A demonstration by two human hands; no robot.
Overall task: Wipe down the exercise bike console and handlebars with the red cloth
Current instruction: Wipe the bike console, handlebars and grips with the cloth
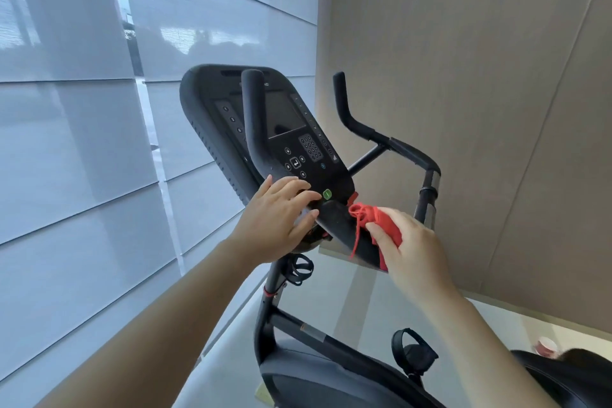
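Foreground: the exercise bike's dark frame [314, 334], a strapped pedal [414, 354] and, higher on the post, a black bottle holder [299, 270]. Both forearms reach forward and up from the lower edge. The left hand [281, 219] lies flat, fingers straight, on the lower edge of the console [281, 129], its fingertips just beside a green button [327, 194]. The right hand [407, 242] grips the bunched red cloth [381, 225], pressed against the black ledge [337, 222] beneath the console, with loose red threads hanging over it. Beyond, the console shows a dark screen [284, 114] and keypad [310, 146]. The left handlebar [253, 116] rises in front of the console; the right handlebar [347, 109] stands well apart. Background: pale window blinds [82, 109] and a beige wall panel [463, 76].
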